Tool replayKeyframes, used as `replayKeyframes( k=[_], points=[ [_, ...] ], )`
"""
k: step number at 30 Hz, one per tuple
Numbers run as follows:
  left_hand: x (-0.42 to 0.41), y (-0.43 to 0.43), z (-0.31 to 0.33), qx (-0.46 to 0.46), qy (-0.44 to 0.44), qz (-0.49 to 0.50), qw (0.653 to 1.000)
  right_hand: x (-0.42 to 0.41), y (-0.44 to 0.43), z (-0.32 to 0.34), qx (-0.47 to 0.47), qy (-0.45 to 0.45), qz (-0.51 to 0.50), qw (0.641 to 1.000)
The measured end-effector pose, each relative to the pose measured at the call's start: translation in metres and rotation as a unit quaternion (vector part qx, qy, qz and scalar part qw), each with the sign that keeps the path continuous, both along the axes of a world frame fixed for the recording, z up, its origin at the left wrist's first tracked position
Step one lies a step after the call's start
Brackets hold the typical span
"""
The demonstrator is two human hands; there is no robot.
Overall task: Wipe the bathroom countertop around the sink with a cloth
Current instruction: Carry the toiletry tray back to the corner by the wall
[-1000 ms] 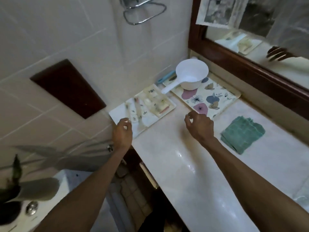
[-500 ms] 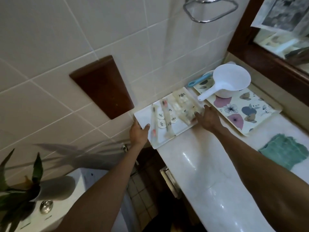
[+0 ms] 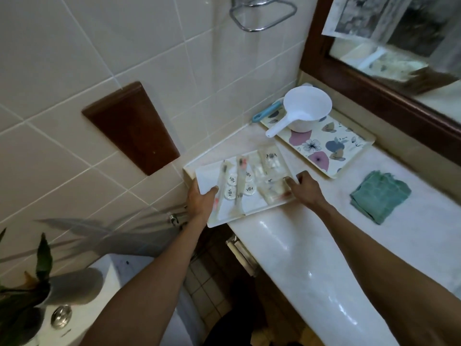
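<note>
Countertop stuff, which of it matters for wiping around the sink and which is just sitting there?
Part of the job:
- green cloth, lying untouched on the countertop
- white tray of toiletries, gripped by the left hand and right hand

Just lying about:
- floral tray
- white scoop on it
- potted plant
- towel ring

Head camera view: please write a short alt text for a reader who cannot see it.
Both hands grip a white tray of wrapped toiletries at the countertop's left end: left hand on its left edge, right hand on its right. A folded green cloth lies untouched to the right, near a floral tray bearing a white scoop.
</note>
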State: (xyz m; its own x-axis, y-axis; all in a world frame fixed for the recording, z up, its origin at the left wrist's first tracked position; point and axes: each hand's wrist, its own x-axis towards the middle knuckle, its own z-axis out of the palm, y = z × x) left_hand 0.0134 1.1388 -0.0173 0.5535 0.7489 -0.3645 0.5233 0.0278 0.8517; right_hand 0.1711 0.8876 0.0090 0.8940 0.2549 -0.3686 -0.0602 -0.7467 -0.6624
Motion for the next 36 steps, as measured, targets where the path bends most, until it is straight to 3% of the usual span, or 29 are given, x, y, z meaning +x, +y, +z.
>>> replayKeyframes(
  k=[10,15,26,36],
  points=[
    [-0.009,-0.139,0.035,0.028,-0.025,-0.081,0.996,-0.056,-0.16,0.031,0.037,-0.051,-0.021,0.998],
    [-0.012,-0.234,0.055,0.048,-0.043,-0.167,0.984,-0.099,-0.274,0.05,0.014,-0.078,-0.052,0.996],
    [-0.015,-0.477,0.09,0.05,-0.09,-0.356,0.929,-0.217,-0.517,0.079,-0.033,-0.132,-0.246,0.96],
    [0.02,-0.681,0.098,0.059,-0.115,-0.504,0.854,-0.285,-0.684,0.093,-0.049,-0.142,-0.426,0.892]
  ],
)
